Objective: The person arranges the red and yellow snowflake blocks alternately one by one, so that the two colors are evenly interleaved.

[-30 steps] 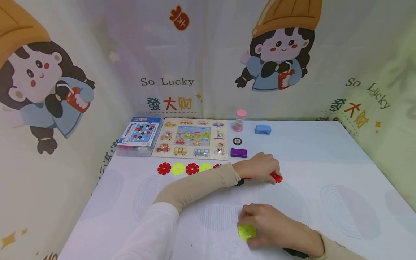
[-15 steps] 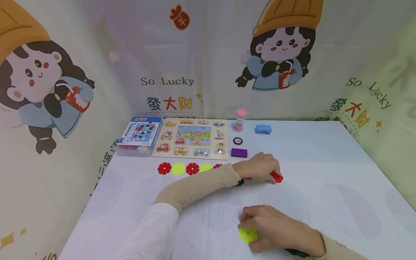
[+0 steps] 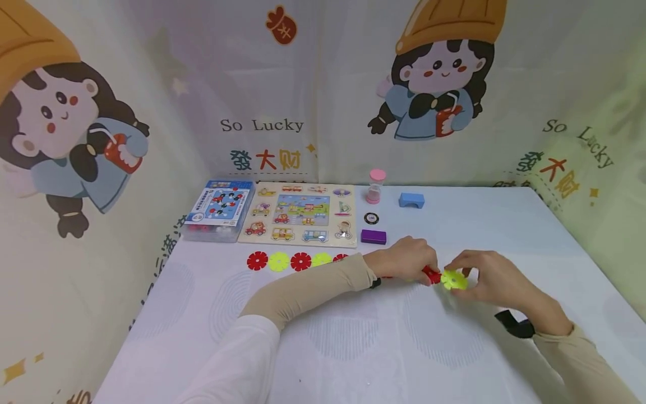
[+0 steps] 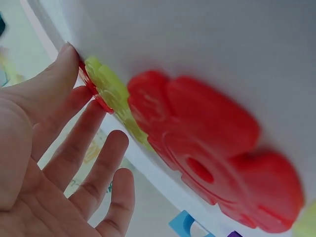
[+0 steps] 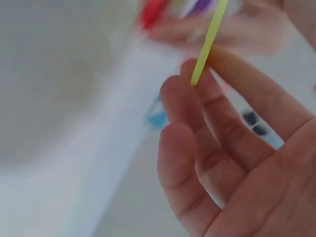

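Observation:
My left hand (image 3: 407,258) pinches a red flower-shaped plastic disc (image 3: 432,275) between thumb and fingers, at the right end of a row of discs. In the left wrist view, a yellow-green disc (image 4: 111,89) and a large red disc (image 4: 192,143) follow the pinched one. My right hand (image 3: 497,280) holds a yellow-green flower disc (image 3: 455,280) by its edges, right beside the red one; I cannot tell whether they touch. The right wrist view shows that disc (image 5: 210,42) edge-on. My left forearm hides the middle of the row.
Red (image 3: 258,260) and yellow-green discs (image 3: 278,261) alternate leftward along the row. Behind stand a boxed set (image 3: 217,210), a wooden picture puzzle (image 3: 303,213), a purple block (image 3: 373,237), a round chip (image 3: 371,218), a pink sand timer (image 3: 376,186) and a blue arch block (image 3: 411,200).
My right hand has moved from the table's front up and right with the yellow-green disc, to beside the red disc. The left hand has stayed on the red disc.

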Motion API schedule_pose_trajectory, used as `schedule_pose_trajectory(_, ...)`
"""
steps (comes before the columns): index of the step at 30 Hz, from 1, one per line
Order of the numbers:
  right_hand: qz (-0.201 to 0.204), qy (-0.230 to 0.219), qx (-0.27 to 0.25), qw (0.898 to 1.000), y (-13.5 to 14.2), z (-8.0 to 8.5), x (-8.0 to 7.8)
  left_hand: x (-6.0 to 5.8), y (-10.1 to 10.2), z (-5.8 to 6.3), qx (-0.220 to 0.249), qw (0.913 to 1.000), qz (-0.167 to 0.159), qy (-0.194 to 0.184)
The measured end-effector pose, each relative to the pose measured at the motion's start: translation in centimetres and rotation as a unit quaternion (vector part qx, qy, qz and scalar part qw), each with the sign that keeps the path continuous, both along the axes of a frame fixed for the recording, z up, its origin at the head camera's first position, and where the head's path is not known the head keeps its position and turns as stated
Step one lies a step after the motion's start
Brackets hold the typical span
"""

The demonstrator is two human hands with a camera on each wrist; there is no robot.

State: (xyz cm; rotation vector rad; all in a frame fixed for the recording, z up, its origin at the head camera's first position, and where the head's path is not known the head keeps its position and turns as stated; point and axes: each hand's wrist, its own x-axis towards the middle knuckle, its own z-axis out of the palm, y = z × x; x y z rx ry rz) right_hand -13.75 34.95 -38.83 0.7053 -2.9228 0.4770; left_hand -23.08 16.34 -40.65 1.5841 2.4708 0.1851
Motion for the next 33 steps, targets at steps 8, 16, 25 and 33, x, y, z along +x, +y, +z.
schedule_pose_trajectory(8,-0.024,-0.037,-0.001,0.999,2.8,-2.6,-2.0,0.1,0.0,-0.3,-0.014,0.9998,-0.004,-0.011)
schedule_pose_trajectory(16,-0.014,-0.005,0.024,1.0,1.8,-2.6,-2.2,-0.3,-0.2,-0.2,-0.005,1.0,0.005,-0.006)
schedule_pose_trajectory(25,-0.039,-0.049,0.031,0.998,1.3,-1.9,-2.1,-0.1,-0.4,-0.4,-0.009,0.9999,0.012,0.0)
schedule_pose_trajectory(33,-0.074,-0.07,0.032,0.994,0.7,-2.0,-1.5,1.3,-1.5,-0.3,-0.023,0.9983,0.031,0.043)
